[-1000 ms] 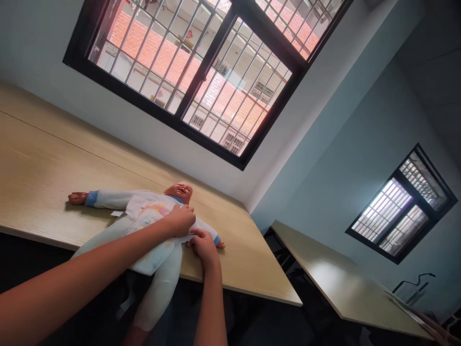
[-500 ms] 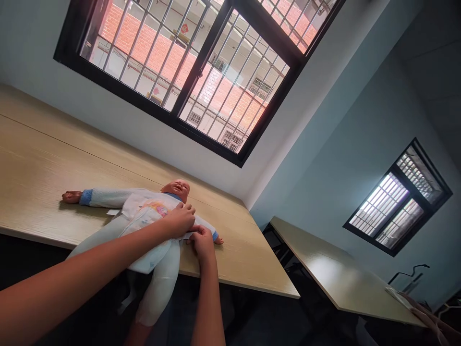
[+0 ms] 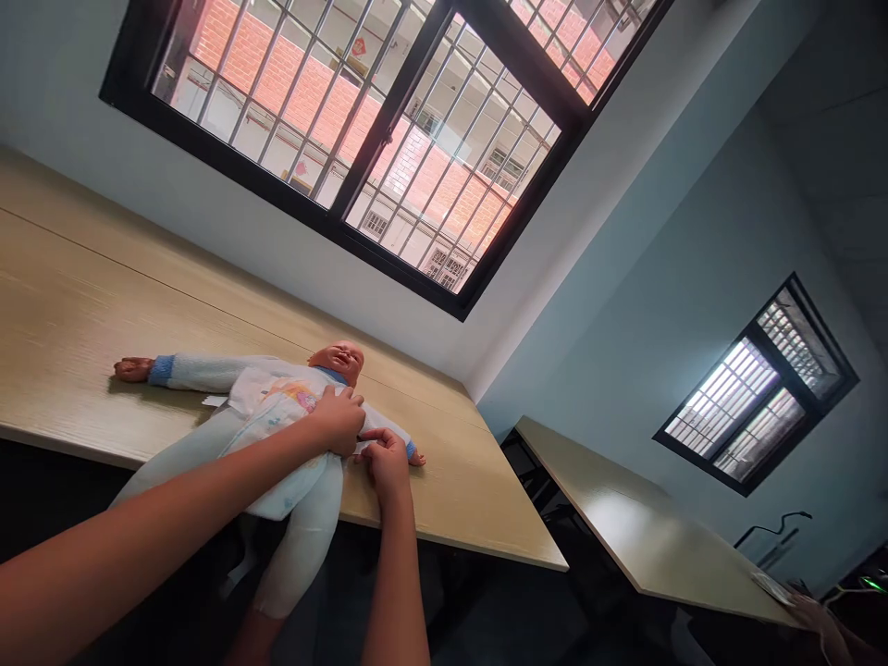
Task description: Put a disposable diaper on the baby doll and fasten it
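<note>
A baby doll [image 3: 339,359] in a white suit with blue cuffs lies on its back on the wooden table, its legs hanging over the front edge. Over its belly and hips sits a white diaper [image 3: 281,502] with a coloured print at the front. My left hand [image 3: 339,421] is curled over the diaper's right side, fingers bent. Beside it, my right hand [image 3: 386,462] pinches a white piece at the diaper's side, its index finger reaching towards my left hand. My left fingertips are partly hidden.
The doll's table [image 3: 472,490] stands against a wall under a barred window [image 3: 333,222]. A second table [image 3: 645,518] is to the right, past a gap. A thin white strip [image 3: 240,564] hangs below the table edge. At the lower right, a blurred hand [image 3: 808,612] shows.
The view has shifted slightly. My hands stay at the diaper's right side, with only small finger movements; the left fingers look a little more bent.
</note>
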`<state>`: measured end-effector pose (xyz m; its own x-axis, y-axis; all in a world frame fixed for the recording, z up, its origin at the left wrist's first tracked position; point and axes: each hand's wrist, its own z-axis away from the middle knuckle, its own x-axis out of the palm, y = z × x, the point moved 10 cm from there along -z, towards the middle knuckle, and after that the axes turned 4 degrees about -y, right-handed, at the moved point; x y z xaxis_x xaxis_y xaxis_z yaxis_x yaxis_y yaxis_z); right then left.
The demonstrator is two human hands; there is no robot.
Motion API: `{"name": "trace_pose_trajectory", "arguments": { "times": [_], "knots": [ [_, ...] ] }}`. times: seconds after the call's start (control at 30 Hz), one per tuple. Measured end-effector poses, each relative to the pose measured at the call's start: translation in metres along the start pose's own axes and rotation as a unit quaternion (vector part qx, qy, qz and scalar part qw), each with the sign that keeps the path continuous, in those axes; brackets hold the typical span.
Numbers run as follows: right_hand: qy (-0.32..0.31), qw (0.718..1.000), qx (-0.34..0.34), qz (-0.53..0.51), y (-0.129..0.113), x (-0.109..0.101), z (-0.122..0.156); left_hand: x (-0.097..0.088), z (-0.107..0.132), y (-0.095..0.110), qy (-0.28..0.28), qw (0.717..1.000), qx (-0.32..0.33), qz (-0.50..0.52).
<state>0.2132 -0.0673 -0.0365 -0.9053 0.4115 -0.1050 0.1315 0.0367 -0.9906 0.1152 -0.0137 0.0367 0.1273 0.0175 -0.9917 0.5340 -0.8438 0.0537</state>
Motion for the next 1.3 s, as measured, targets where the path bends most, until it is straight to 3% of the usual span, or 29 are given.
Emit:
{"name": "trace_pose_trajectory", "arguments": {
  "times": [0.3, 0.73, 1.1, 1.3],
  "knots": [
    [-0.021, 0.998, -0.022, -0.047, -0.005, 0.012, -0.010, 0.000, 0.005, 0.002, -0.036, 0.999, 0.020, -0.007],
    [-0.030, 0.986, -0.077, -0.143, -0.020, 0.034, -0.014, 0.014, -0.007, -0.008, -0.074, 0.996, 0.021, 0.051],
    [-0.087, 0.981, -0.094, -0.146, -0.048, 0.062, -0.005, -0.005, 0.002, -0.014, -0.025, 0.991, 0.035, 0.128],
    [-0.110, 0.980, -0.089, -0.141, -0.038, 0.060, -0.006, -0.009, 0.006, -0.012, -0.002, 0.989, 0.048, 0.138]
  ]
}}
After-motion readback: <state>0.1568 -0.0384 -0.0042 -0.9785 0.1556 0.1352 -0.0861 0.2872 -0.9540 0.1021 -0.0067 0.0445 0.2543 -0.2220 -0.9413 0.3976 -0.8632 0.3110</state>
